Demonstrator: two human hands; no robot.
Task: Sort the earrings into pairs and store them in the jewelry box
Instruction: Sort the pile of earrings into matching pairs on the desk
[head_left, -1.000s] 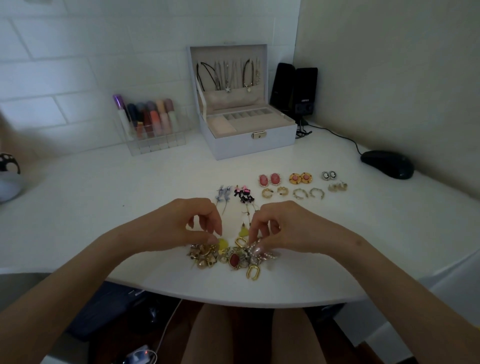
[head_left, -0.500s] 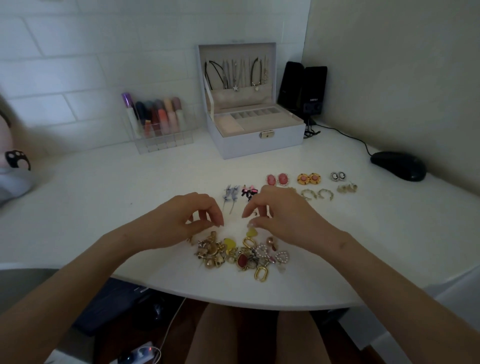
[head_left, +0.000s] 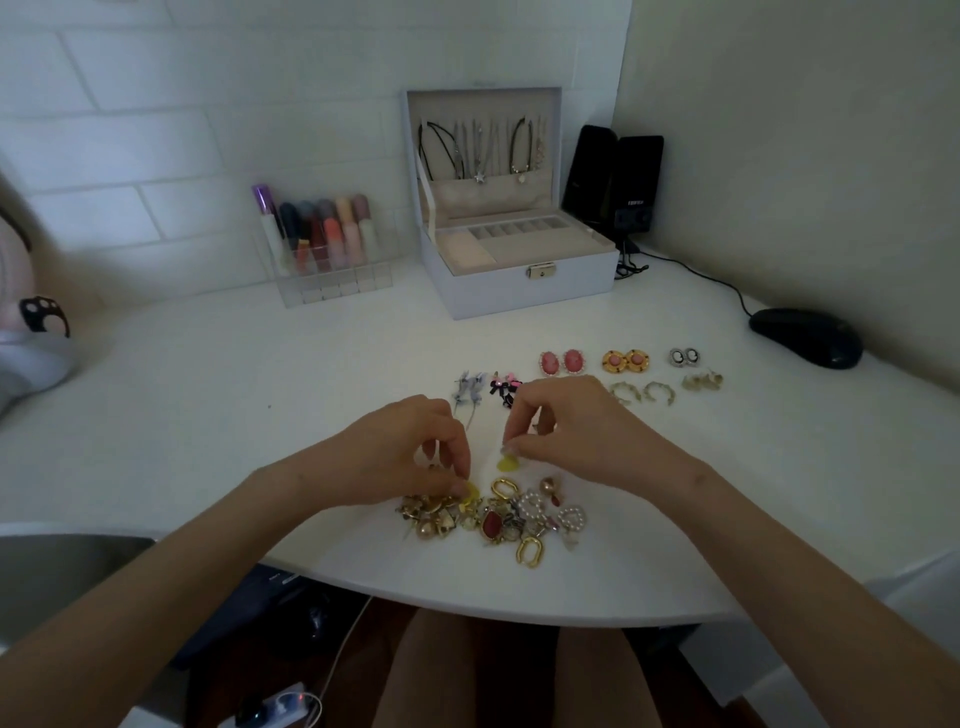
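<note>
on my feed the left hand curls over the far left edge of the loose heap of earrings, thumb and forefinger pinching a yellow earring that lies against the heap. the right hand is just beside it, fingers bent, its tips nipping a second yellow earring just beyond the heap; i cannot tell whether that one touches the table. the heap sits by the table's near edge. farther off to the right i see sorted pairs: a pink oval pair, a gold round pair and a small cameo pair in the far row, with gold hoops nearer. a grey dangling pair and a black and pink pair lie just beyond the hands. the jewelry box stands open at the far side, lid upright, necklaces hanging inside, well apart from every earring.
</note>
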